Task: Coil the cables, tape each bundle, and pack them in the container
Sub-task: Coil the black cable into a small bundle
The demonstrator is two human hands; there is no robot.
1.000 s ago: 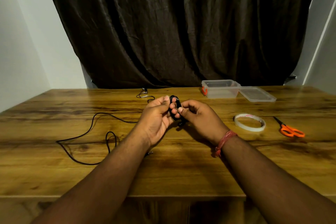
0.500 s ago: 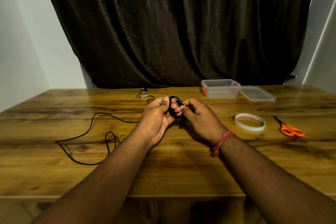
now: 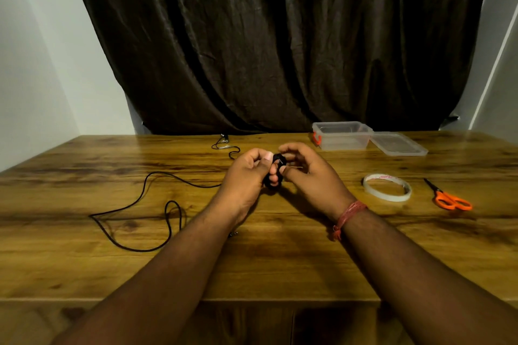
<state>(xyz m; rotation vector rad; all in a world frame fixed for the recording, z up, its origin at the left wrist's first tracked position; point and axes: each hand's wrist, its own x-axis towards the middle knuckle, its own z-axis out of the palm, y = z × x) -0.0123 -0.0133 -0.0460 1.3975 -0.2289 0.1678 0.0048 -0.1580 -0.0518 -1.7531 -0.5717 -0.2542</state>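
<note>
Left hand (image 3: 246,176) grips small black cable coil (image 3: 274,173) above table (image 3: 280,260); right hand (image 3: 308,173), pinching it a second ago, now loosens, fingers arched over top. Coiling continues; tape roll (image 3: 387,187) untouched.

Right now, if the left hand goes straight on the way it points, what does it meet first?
Likely the right hand. The left hand points up and right, holding the black cable coil between both; beyond that, perhaps the container, though depth is unclear.

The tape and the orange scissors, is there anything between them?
No. In the head view, only bare wooden table lies between the tape roll and the orange scissors.
</note>
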